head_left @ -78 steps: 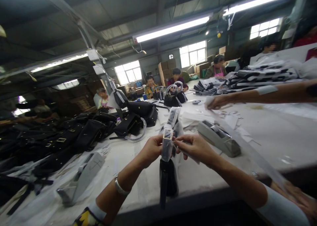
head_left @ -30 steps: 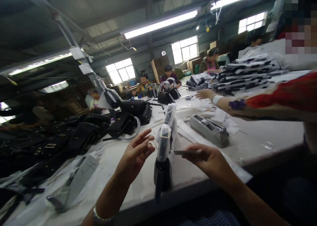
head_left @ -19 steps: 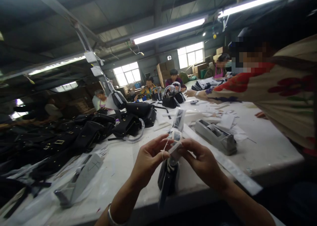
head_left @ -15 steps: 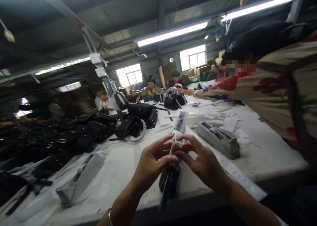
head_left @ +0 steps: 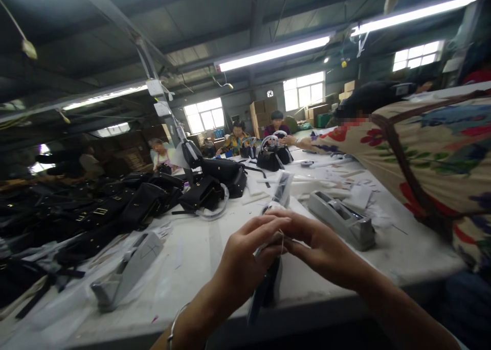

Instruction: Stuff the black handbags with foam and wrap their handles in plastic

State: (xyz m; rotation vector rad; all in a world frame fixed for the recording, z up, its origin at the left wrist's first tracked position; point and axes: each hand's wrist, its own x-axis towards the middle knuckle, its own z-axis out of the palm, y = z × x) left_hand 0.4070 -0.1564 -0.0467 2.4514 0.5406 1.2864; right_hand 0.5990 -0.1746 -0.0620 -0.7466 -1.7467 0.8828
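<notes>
Spanning the view is a dim hall with a dark roof, tube lights point(head_left: 274, 53), bright windows point(head_left: 304, 90) in the far wall and brown cartons point(head_left: 263, 112) stacked below them. White tags point(head_left: 155, 87) hang on a slanting post; any writing on them is too small to read.

A long pale table point(head_left: 199, 242), scuffed and strewn with paper scraps, runs from the near edge to the far end. A heap of black bags point(head_left: 115, 207) with gold buckles covers its left side. At right a person in a flowered top point(head_left: 425, 150) leans over the table, an arm stretched toward two black handbags point(head_left: 270, 157) with wrapped handles. More people sit at the far end.

Two grey tape dispensers lie on the table: the left dispenser point(head_left: 126, 271) near the front edge, the right dispenser point(head_left: 341, 219) just beyond the hands.

A black strap point(head_left: 265, 291) is held upright at the table's near edge, between the dispensers. Its lower end is bare and dark, hanging past the edge; its upper end is sheathed in clear wrap point(head_left: 283, 187) and rises above the hands.

The left hand point(head_left: 245, 258) is curled about the strap's middle, fingers bent over it. The right hand point(head_left: 320, 242) meets it from the other side, fingertips pressed together on the wrap. A thin pale thread point(head_left: 282, 239) shows between the two hands.
</notes>
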